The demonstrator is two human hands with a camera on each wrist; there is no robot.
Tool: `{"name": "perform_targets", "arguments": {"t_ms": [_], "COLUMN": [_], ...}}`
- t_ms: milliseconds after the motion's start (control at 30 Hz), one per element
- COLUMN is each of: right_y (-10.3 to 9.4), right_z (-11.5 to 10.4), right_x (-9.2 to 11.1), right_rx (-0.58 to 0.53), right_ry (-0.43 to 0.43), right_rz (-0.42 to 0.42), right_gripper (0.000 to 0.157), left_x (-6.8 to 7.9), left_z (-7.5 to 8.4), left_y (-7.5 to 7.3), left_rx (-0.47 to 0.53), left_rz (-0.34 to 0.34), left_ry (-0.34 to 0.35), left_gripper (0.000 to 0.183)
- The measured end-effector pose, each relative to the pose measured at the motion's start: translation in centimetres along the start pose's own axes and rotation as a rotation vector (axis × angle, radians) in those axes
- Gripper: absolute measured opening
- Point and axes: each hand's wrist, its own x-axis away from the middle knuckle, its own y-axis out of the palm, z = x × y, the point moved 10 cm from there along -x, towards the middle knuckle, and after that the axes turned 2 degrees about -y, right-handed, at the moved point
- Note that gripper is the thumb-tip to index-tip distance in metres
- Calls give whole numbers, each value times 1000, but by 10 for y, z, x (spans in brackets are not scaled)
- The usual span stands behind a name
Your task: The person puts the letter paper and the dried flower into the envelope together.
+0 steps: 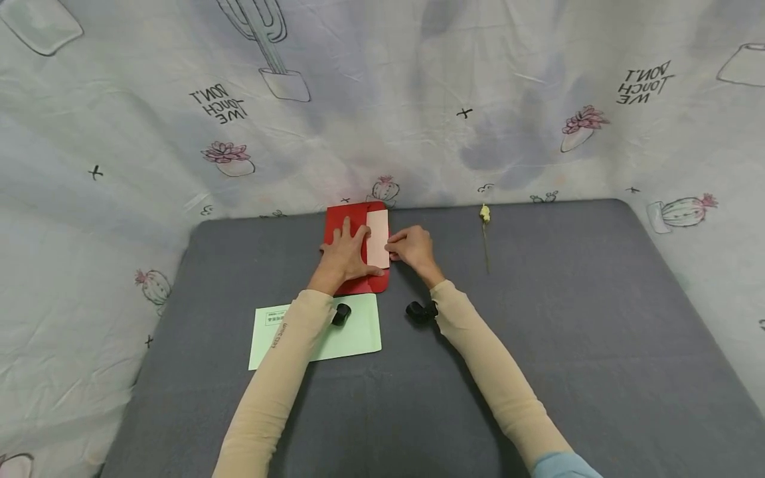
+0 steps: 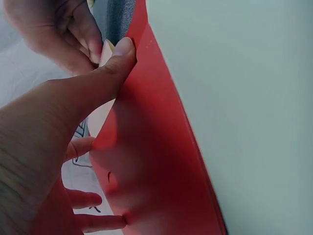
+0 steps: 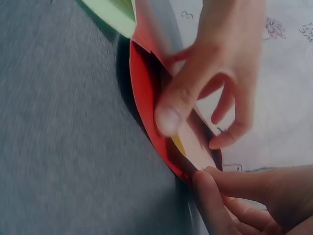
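A red envelope (image 1: 343, 212) lies at the far side of the table, its open mouth toward the right. From that mouth sticks a pale pink card (image 1: 377, 240). My left hand (image 1: 345, 255) rests on the envelope with fingers spread, its thumb touching near the card's near corner. At the card's right edge, my right hand (image 1: 415, 247) pinches it between thumb and fingers. In the right wrist view, the envelope's mouth gapes around the card (image 3: 198, 149), and a yellow sliver (image 3: 178, 144) shows along it. How deep the card sits inside is hidden.
A light green envelope (image 1: 352, 335) with a printed label lies nearer, partly under the left forearm. A yellow flower (image 1: 485, 214) on a thin stem lies to the right. Behind the grey table (image 1: 574, 299) hangs a cactus-print cloth (image 1: 382, 99).
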Motion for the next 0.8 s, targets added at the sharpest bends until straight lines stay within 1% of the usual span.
{"name": "perform_targets", "arguments": {"t_ms": [100, 267, 467, 667, 800], "right_y": [9, 21, 34, 41, 44], "right_z": [-2, -3, -11, -14, -14], "right_x": [0, 0, 2, 3, 3], "right_rx": [6, 41, 92, 129, 108], "right_ry": [-7, -23, -77, -102, -98], "right_rz": [-23, -32, -58, -73, -87], "right_gripper": [13, 19, 17, 15, 15], "left_x": [1, 1, 3, 5, 6], "left_z": [-1, -1, -2, -3, -5], "left_y": [-2, 0, 1, 0, 1], "left_rx": [-2, -6, 3, 3, 2], "left_rz": [11, 15, 35, 53, 54], "left_ry": [4, 8, 20, 33, 36], "left_gripper": [95, 97, 95, 98, 98]}}
